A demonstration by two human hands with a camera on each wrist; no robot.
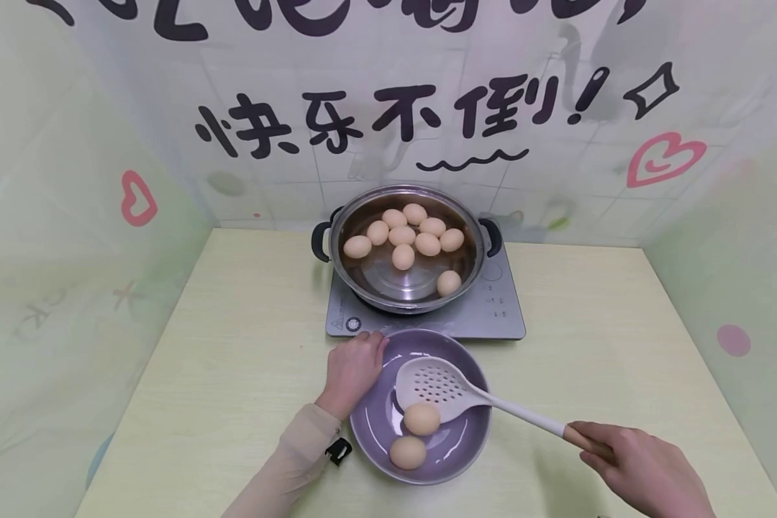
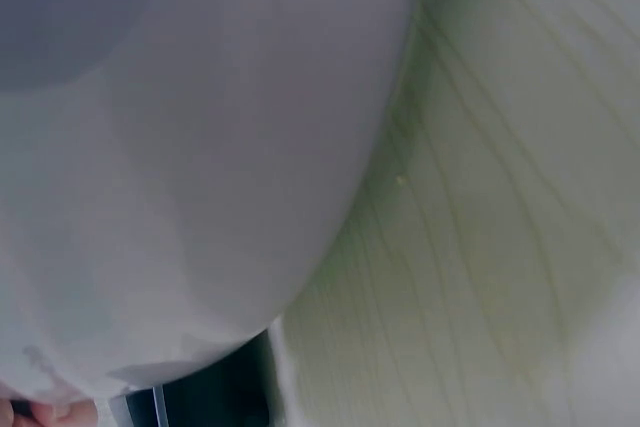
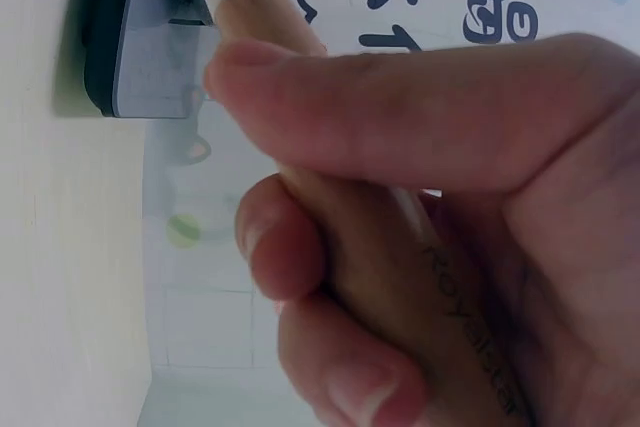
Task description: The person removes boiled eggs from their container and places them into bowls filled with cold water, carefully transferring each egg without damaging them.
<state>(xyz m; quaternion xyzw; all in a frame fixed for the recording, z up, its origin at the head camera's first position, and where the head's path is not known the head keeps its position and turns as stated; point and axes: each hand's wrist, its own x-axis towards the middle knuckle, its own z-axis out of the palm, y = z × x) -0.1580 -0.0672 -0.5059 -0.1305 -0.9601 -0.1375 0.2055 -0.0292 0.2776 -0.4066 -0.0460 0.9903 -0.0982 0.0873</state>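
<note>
My right hand (image 1: 647, 464) grips the wooden handle (image 3: 370, 247) of a white slotted spoon (image 1: 434, 385), fingers curled round it. The spoon's head is over the purple bowl (image 1: 378, 403), and its shaft crosses the bowl's right rim. One brown egg (image 1: 421, 418) overlaps the head's lower edge; whether it rests on the spoon I cannot tell. A second egg (image 1: 408, 452) lies in the bowl nearer the front. My left hand (image 1: 355, 365) holds the bowl's upper left rim. In the left wrist view the bowl's outer side (image 2: 230, 177) fills much of the frame, with fingertips (image 2: 65, 414) at the lower left.
Behind the bowl, a steel pot (image 1: 406, 308) with black handles stands on a flat induction cooker (image 1: 479, 327). Several eggs (image 1: 402, 236) lie in liquid inside it, one apart (image 1: 449, 283) at the front right. A printed sheet (image 1: 265, 194) hangs behind the wooden table (image 1: 233, 324).
</note>
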